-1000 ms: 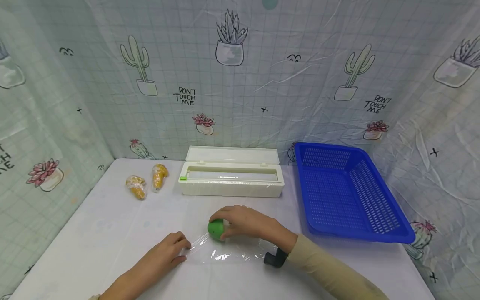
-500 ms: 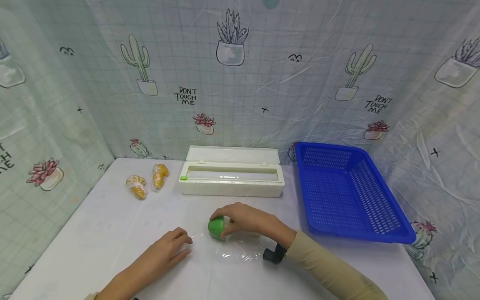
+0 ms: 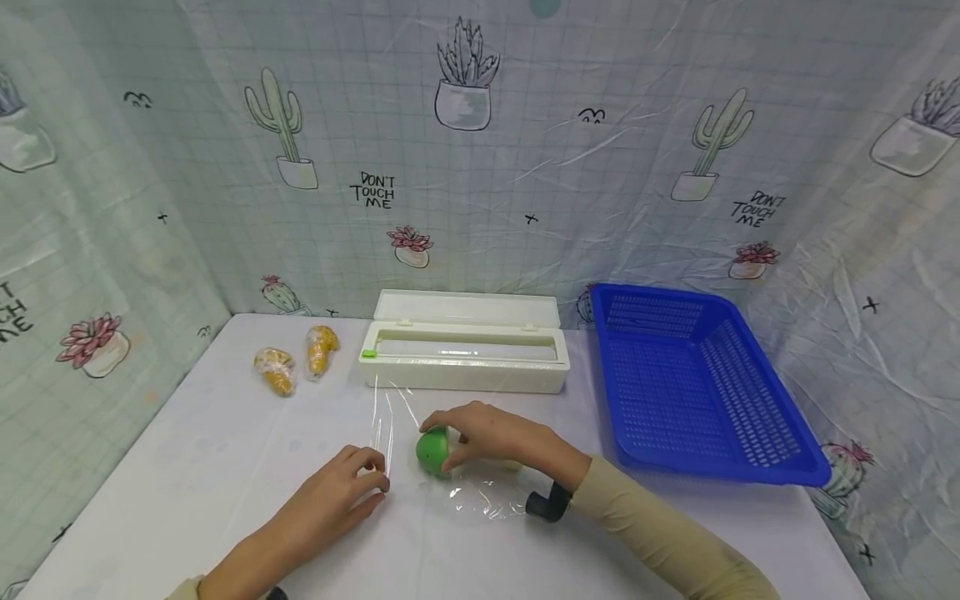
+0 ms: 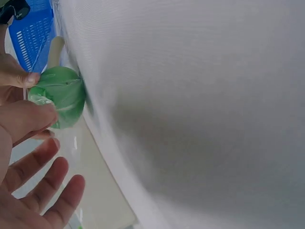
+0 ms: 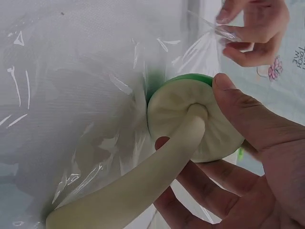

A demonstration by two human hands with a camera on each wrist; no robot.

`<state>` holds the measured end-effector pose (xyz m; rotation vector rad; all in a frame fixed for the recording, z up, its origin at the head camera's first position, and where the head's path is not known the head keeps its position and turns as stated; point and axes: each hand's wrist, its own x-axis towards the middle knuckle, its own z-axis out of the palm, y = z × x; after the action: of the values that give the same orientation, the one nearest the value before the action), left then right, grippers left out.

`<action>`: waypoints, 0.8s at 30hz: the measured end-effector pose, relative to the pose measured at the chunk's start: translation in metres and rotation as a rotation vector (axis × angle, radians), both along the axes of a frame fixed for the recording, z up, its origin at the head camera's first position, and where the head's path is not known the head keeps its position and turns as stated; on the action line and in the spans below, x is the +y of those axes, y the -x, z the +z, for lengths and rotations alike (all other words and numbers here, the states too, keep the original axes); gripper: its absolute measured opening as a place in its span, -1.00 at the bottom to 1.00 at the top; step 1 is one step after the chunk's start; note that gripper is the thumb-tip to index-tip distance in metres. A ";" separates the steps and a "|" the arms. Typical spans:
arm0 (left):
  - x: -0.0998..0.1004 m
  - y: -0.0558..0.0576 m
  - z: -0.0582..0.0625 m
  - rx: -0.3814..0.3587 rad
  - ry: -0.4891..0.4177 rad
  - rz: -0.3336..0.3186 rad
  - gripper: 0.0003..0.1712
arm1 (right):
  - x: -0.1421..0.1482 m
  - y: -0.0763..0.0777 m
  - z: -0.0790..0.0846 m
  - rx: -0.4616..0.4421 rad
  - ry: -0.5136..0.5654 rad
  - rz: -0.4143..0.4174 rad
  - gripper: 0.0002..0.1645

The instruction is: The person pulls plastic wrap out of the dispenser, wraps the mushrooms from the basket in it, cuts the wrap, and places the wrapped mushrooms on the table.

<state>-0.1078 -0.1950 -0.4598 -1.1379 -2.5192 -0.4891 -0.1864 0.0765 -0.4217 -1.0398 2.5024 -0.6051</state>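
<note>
A toy mushroom (image 3: 432,452) with a green cap and a long pale stem lies on its side over clear plastic wrap (image 3: 483,502). My right hand (image 3: 491,435) grips it by the cap, thumb on one side and fingers on the other. In the right wrist view the mushroom's stem (image 5: 138,183) stretches away under the palm. Just left of the cap, my left hand (image 3: 341,493) pinches a gathered edge of the wrap between thumb and fingertips. Shiny film lines run from there back to the white wrap dispenser (image 3: 465,377), whose lid stands up.
Two yellow wrapped items, one nearer (image 3: 275,372) and one farther (image 3: 320,351), lie at the back left of the white table (image 3: 187,500). A blue plastic basket (image 3: 617,408) stands at the right. Printed cloth (image 3: 525,167) walls the table in.
My left hand first let the wrap's corner slip, then moved slightly up and right and lifted a film edge beside the mushroom. My right hand kept its grip and tilted the cap slightly.
</note>
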 end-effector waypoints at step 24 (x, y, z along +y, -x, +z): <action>0.060 0.040 0.015 -0.405 -0.275 0.149 -0.92 | 0.017 0.003 -0.006 -0.060 0.133 -0.069 -0.35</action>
<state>-0.1483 -0.1349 -0.4449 -0.8050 -2.7254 -1.0786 -0.1895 0.0938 -0.4277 -0.9690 2.4821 -0.8206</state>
